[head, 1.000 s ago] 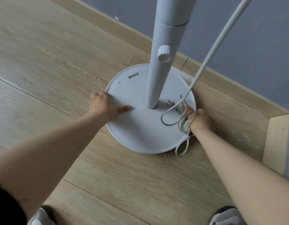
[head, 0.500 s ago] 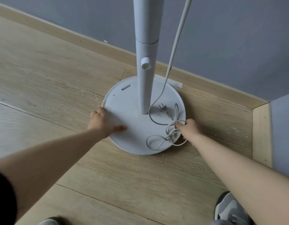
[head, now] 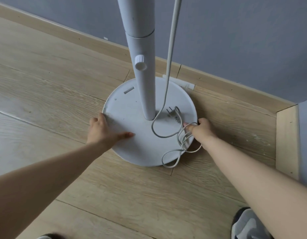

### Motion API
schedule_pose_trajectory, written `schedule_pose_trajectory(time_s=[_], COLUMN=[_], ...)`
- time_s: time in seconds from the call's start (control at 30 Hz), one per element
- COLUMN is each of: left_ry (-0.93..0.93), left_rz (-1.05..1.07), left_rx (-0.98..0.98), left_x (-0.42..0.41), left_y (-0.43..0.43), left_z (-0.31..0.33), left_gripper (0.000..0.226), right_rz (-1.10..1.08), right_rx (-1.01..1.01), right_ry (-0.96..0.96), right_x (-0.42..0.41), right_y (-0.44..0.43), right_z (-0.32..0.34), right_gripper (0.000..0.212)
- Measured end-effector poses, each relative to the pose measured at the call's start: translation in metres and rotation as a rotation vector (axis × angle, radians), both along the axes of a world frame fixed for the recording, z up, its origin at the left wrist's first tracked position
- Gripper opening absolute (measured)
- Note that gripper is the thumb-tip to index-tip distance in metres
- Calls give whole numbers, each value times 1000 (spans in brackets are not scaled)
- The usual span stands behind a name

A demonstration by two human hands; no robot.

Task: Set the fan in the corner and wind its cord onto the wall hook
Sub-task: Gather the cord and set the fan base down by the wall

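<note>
Closer to the corner now: your round white plastic fan base [head: 142,135] has slid a little further toward the wooden skirting board [head: 232,88] and the view has tipped down over it, while both arms have kept their places on either side. That reads as the last nudge of the placing step, with the winding still to come, and no wall hook is anywhere in view.

Biggest first: pale oak-look plank floor [head: 45,87] runs under everything, meeting a grey-blue painted wall [head: 235,31] behind, with a second wall closing the corner at the right edge. Your fan stands upright on that floor, its far rim almost touching the skirting, and the tapered white pole [head: 142,75] rises out of the top of the shot with a small white knob on its front.

Your left hand [head: 104,130] lies flat and spread on the base's left rim, thumb out across the plastic, pressing rather than grasping. Your right hand [head: 201,128] is closed at the right rim with loops of thin white power cord [head: 170,49] caught through its fingers; whether it also pinches the rim I cannot tell. That cord drops from above beside the pole, curls across the base and spills over the near edge onto the floor, and its two-pin plug [head: 172,112] rests on the base just beside the pole foot
</note>
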State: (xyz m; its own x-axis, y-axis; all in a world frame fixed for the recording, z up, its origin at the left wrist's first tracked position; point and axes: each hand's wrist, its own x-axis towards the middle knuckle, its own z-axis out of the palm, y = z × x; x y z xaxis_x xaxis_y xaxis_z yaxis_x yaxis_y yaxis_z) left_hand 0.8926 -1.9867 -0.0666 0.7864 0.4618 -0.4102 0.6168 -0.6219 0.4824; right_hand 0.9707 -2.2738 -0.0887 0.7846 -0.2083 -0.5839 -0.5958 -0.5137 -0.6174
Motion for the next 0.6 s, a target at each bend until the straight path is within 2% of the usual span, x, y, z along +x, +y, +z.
schedule_pose_trajectory(time_s=[0.3, 0.5, 0.6], left_ry=[-32, -30, -39], left_rz=[-25, -24, -34], left_rx=[82, 73, 92], left_x=[-2, -1, -2], left_y=[-13, -16, -17], left_z=[0, 3, 5], left_gripper=[105, 102, 100], right_rz=[-74, -94, -78], right_rx=[46, 42, 41], right_ry=[-20, -14, -3], right_x=[6, 8, 9], right_y=[-8, -13, -13], right_z=[-2, 0, 1], right_gripper=[46, 74, 78])
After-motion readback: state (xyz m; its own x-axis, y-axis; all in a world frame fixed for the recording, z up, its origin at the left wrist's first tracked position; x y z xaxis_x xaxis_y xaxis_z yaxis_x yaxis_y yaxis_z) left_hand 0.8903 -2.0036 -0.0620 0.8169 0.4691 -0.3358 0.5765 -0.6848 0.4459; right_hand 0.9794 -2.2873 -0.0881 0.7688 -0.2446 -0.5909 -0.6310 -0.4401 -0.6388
